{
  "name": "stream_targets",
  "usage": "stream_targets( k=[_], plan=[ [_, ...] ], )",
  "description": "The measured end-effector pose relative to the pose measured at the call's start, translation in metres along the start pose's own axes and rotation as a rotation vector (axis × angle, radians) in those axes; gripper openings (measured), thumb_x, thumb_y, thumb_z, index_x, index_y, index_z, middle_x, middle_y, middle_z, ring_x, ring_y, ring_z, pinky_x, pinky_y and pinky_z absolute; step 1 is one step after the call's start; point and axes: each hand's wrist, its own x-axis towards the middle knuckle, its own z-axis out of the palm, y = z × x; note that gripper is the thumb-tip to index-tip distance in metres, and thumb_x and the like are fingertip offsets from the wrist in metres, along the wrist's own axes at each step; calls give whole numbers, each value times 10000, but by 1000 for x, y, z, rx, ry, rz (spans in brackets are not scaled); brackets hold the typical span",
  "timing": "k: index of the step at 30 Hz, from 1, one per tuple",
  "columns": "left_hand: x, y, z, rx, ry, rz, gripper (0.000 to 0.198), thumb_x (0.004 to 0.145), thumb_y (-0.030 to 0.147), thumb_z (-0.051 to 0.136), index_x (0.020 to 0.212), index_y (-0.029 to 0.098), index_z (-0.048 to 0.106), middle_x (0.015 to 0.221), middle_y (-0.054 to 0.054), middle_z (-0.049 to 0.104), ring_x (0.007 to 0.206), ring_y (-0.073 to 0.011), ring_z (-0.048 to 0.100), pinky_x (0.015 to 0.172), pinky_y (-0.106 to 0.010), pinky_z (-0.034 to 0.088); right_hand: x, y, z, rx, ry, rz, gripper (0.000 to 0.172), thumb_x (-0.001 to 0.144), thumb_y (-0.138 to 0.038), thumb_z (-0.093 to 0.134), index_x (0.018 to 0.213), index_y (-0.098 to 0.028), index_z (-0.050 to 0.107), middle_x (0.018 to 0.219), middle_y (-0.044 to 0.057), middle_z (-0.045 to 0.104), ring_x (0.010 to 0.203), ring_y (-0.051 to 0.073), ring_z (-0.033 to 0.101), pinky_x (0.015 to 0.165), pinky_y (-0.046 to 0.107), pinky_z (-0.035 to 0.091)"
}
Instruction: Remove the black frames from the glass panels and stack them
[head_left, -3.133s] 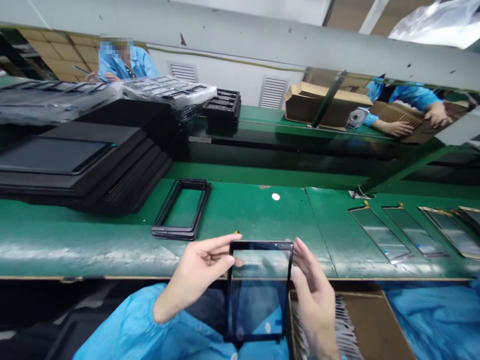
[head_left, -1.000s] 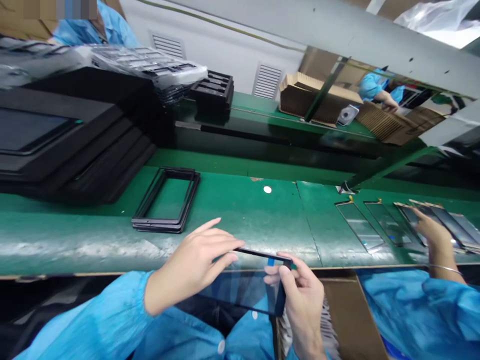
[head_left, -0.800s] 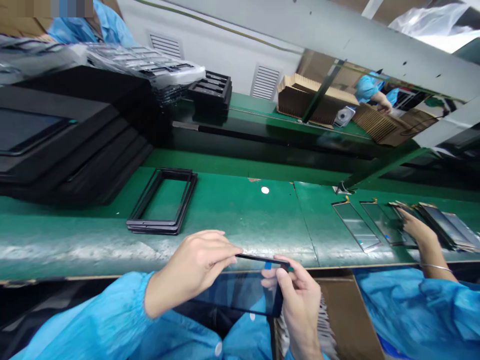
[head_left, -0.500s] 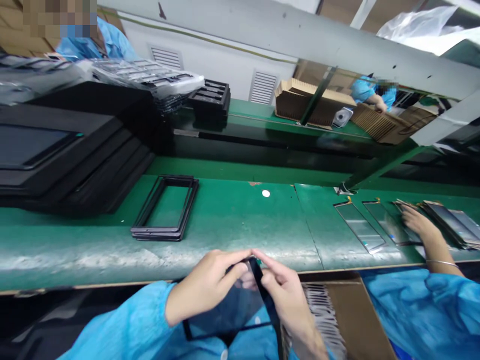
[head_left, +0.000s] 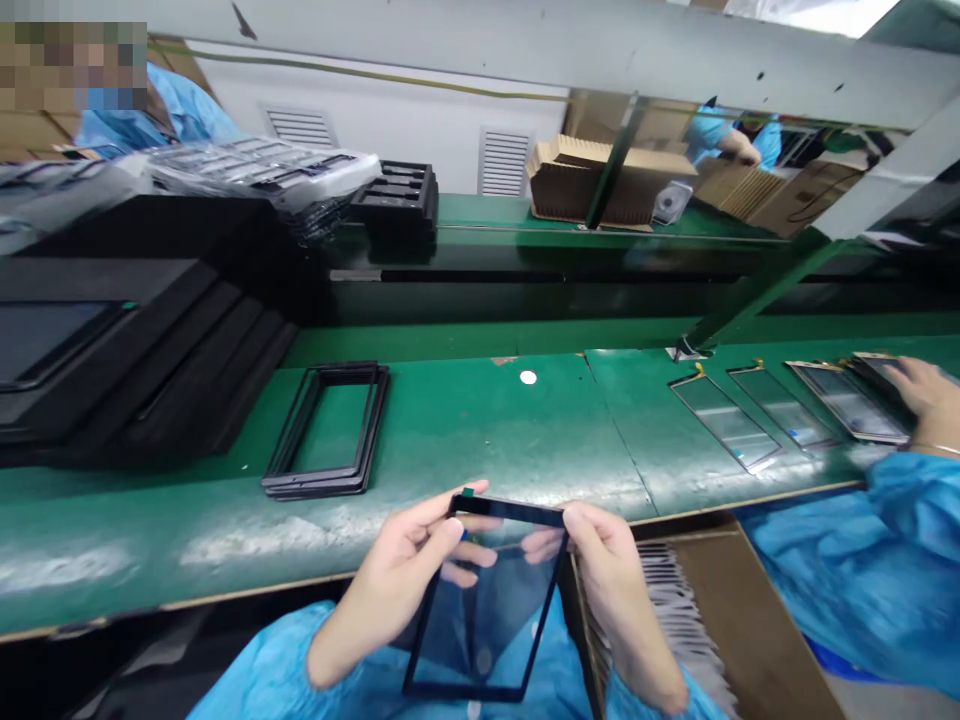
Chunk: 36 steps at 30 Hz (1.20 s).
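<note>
A clear glass touch panel with a black border [head_left: 487, 691] is held upright-tilted in front of my body, below the bench edge. My left hand [head_left: 409, 560] grips its upper left corner, thumb on the near face and fingers seen through the glass behind. At the upper right corner my right hand [head_left: 611, 560] pinches the border between thumb and fingers. A small green tab [head_left: 468, 492] sticks up from the panel's top edge near the left corner. Further left on the bench lies a stack of black rectangular frames [head_left: 367, 430].
Black foam trays [head_left: 225, 330] are piled at left. On the right, glass panels [head_left: 724, 420] lie in a row, where a co-worker's hand [head_left: 930, 395] touches the end stack. A cardboard box [head_left: 750, 620] with dividers stands below the bench edge; a green post [head_left: 757, 290] rises behind.
The panel has turned to face me more squarely, and my hands have moved apart to its two upper corners. The co-worker's hand has shifted right. The view has moved slightly.
</note>
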Motion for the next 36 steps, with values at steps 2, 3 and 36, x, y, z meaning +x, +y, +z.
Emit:
stream_targets(
  k=[2,3,36],
  plan=[
    [0,-3,-1,-3,1,-6,716,923,609,722,1480,170,620,1233,-203,791,930,-313,823,698,-328,686,0,-1,2,-35,13,-22,438,928,-549,681,661,-215,772,652,63,829,549,219,775,580,282,618],
    [0,-4,-2,-4,2,-12,710,922,609,723,1471,170,627,1225,-205,793,924,-312,823,693,-327,685,0,-1,2,-55,21,-36,444,932,-552,674,666,-212,778,645,62,828,549,210,772,577,269,609],
    [5,24,-7,1010,91,635,402,996,288,657,1396,320,678,1442,-81,700,1384,-334,597,1246,-523,320,-15,15,1,-99,353,-32,385,740,-568,838,965,-261,776,677,56,827,497,282,759,526,363,639]
  ],
)
